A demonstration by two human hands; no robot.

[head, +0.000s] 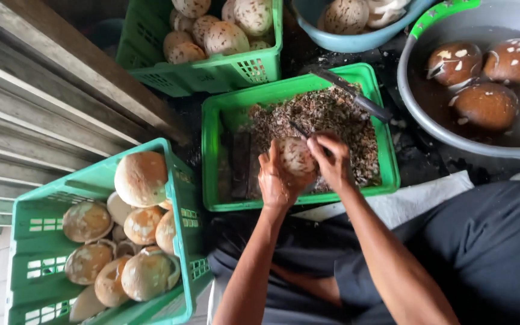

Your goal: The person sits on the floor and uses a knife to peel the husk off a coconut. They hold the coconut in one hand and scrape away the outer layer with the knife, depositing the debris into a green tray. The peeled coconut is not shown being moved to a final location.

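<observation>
Bare forearms, no sleeves showing; dark grey trousers cover both legs.

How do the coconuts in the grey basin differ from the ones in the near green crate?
The coconuts in the grey basin are dark brown with white flecks; the coconuts in the near green crate are pale tan. The basin ones sit wet in water; the crate ones look dry. The basin shows three; the crate holds many, piled up. Both lots are rounded and husk-free, like the one between the left hand and right hand.
</observation>
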